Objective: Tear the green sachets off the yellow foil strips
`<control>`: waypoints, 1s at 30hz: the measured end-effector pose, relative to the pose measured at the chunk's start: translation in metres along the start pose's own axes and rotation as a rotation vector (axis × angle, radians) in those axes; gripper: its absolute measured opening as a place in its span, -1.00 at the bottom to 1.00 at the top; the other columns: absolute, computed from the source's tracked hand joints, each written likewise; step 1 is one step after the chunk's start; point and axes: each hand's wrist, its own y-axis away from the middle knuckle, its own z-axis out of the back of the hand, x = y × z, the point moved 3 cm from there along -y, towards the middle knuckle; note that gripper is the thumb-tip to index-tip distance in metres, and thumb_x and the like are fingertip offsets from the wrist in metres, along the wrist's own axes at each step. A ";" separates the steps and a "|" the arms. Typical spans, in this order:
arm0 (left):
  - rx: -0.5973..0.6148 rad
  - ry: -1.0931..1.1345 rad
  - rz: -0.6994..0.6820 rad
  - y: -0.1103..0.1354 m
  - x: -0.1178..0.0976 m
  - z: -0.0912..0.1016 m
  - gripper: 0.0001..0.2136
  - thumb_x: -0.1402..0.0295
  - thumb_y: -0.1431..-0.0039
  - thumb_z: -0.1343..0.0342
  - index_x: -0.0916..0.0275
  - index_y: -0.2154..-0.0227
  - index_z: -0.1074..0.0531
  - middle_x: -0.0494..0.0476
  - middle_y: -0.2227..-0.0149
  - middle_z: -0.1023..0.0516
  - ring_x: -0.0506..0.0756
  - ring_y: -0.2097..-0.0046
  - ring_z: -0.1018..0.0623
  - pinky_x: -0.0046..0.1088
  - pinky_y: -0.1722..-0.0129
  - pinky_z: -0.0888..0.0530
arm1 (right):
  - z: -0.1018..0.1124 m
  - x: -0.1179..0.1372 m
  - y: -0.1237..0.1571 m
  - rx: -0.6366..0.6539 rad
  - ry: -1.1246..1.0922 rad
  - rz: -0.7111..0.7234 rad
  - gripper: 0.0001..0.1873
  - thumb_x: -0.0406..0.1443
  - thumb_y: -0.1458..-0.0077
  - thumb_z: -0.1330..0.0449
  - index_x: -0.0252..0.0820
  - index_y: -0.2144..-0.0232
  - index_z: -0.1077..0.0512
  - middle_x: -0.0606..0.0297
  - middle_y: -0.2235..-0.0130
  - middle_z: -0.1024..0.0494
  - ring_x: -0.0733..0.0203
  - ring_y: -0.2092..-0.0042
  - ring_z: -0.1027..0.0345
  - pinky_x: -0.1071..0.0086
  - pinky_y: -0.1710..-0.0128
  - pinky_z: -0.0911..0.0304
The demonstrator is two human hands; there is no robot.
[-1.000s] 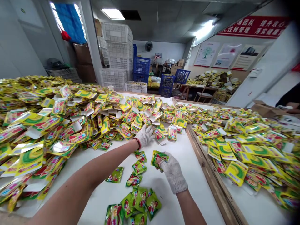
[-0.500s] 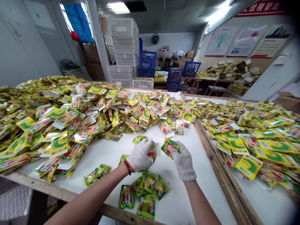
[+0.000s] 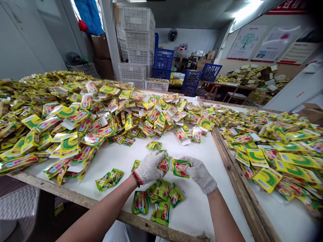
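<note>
Carton (image 3: 165,163) and green packet (image 3: 176,168) nearly meet over a white worktop (image 3: 194,211).
From afar, right of a heap of cartons (image 3: 75,114), I see my left hand (image 3: 150,168) gripping the carton; beside it, my right hand (image 3: 201,175) pinches the packet. Its slick-looking wrapper could slip from that fingertip grip; squeezing could crease the carton.

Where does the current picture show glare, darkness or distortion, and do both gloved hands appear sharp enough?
Head view: ceiling lamp glares at upper right; the right edge darkens, blackest in its upper corner; wall posters lean, looking stretched; left hand and right hand look reasonably clear.
</note>
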 end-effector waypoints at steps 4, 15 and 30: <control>0.067 -0.017 -0.045 0.000 -0.005 0.003 -0.49 0.33 0.18 -0.20 0.18 0.05 -0.34 0.20 0.06 -0.40 0.22 0.10 -0.44 -0.29 0.14 -0.38 | 0.000 -0.005 -0.002 0.065 0.092 -0.016 -0.71 -0.25 0.16 -0.23 -0.22 0.31 -0.54 0.26 0.35 -0.61 0.16 0.33 -0.46 0.34 0.34 -0.38; 0.030 -0.111 0.063 0.000 -0.014 -0.010 -0.49 0.34 0.08 -0.15 0.18 -0.01 -0.29 0.23 0.00 -0.38 0.26 0.07 -0.43 -0.24 0.14 -0.38 | -0.016 -0.011 -0.010 -0.196 0.518 0.238 -0.72 -0.24 0.00 -0.18 -0.12 0.19 -0.51 0.14 0.16 -0.58 0.02 0.10 -0.42 0.18 0.02 -0.28; 0.014 -0.197 0.071 -0.006 -0.014 -0.009 -0.42 0.41 0.10 -0.14 0.13 -0.08 -0.23 0.22 -0.01 -0.34 0.27 0.03 -0.37 -0.21 0.12 -0.32 | -0.024 -0.007 0.000 -0.061 0.077 -0.138 -0.55 -0.10 -0.03 -0.13 -0.21 0.08 -0.44 0.43 0.70 -0.40 0.31 0.64 -0.22 0.49 0.64 -0.01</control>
